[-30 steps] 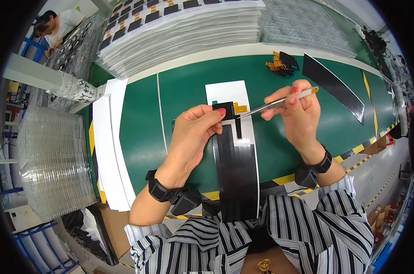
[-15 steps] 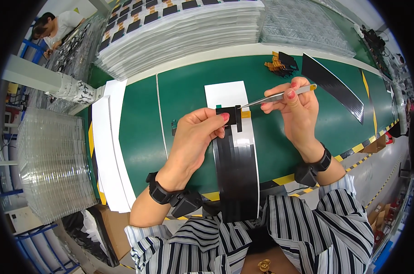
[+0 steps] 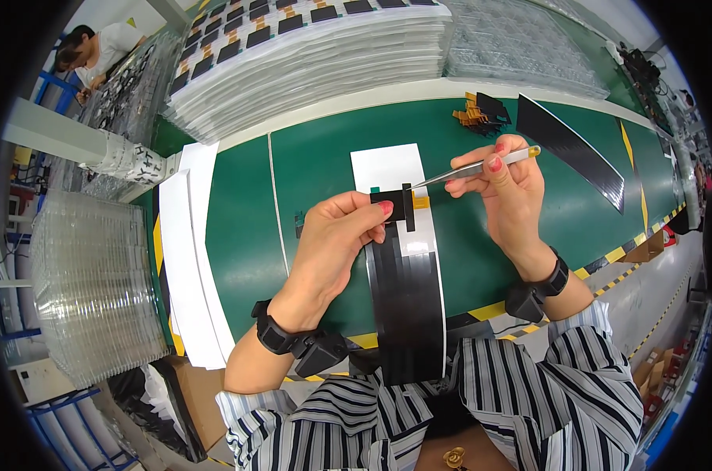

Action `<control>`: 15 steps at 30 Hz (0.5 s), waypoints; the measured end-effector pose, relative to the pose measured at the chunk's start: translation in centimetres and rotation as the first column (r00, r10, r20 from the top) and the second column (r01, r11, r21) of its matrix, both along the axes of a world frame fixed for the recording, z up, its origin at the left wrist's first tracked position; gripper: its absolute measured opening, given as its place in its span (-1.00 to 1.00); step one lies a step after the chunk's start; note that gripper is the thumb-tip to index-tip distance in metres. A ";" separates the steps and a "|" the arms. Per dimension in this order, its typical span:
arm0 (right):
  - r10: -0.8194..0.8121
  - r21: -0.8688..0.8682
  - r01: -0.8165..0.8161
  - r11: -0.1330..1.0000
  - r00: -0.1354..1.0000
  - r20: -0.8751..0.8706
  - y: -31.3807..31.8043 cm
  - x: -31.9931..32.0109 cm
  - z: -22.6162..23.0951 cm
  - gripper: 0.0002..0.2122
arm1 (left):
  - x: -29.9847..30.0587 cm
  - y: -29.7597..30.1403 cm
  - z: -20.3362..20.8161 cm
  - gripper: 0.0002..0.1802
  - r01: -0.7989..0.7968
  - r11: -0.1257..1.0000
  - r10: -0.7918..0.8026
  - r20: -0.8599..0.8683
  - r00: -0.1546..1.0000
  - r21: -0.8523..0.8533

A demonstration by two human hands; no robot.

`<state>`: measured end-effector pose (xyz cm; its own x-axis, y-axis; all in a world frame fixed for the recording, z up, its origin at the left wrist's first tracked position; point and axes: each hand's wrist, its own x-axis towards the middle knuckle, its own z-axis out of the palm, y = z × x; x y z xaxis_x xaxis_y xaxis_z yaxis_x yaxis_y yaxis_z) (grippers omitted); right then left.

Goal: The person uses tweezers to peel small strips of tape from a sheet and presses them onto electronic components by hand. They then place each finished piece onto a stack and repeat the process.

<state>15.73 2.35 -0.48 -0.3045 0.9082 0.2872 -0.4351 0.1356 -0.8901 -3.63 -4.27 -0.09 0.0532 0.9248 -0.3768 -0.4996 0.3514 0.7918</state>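
Note:
Between its thumb and fingers, my left hand [image 3: 332, 231] grips a small flat black screen panel [image 3: 397, 204] with a green tab and an orange flex cable [image 3: 421, 202]. A narrow black strip [image 3: 408, 220] lies along the panel's right edge and sticks out past its near end. My right hand [image 3: 509, 184] is closed round silver tweezers [image 3: 475, 168], whose fine tips meet the strip's far end; whether they pinch it I cannot make out. Under the panel lies a long white-backed sheet of black strips [image 3: 407, 306], partly bare at its far end.
Several loose panels with orange cables [image 3: 481, 114] lie in a heap at the far right, beside another black strip sheet [image 3: 572, 149]. White sheets [image 3: 191, 259] lie at left. Stacked clear trays [image 3: 317, 67] stand behind; more trays [image 3: 97, 282] are at far left. A person [image 3: 97, 55] sits beyond.
Both hands hold nearly the same pose. The tweezer tips and the strip's far end have shifted very slightly left and nearer.

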 end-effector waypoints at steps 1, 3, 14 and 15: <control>-0.004 0.002 0.004 1.000 1.000 0.000 0.0 0.1 0.2 -0.87 | 0.0 0.1 0.1 -0.87 0.018 1.000 -0.018 0.000 1.000 -0.007; -0.033 0.028 0.033 0.999 0.999 -0.008 -0.1 0.3 0.6 -0.84 | 0.0 0.1 0.3 -0.87 0.037 0.999 -0.037 -0.002 0.999 -0.013; -0.426 0.712 -0.025 0.702 0.786 0.448 -3.6 -0.3 3.2 -0.88 | 1.8 -0.2 1.3 -0.92 -0.108 0.993 0.098 0.204 0.974 0.040; -0.431 0.712 -0.020 0.702 0.784 0.447 -3.6 -0.6 3.2 -0.88 | 2.1 -0.1 1.4 -0.92 -0.101 0.994 0.091 0.204 0.975 0.040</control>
<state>15.17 -1.21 2.73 -0.4348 0.6064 0.6657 0.2092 0.7871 -0.5803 -1.54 -4.42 1.28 0.0331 0.9465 -0.3210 -0.6801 0.2567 0.6867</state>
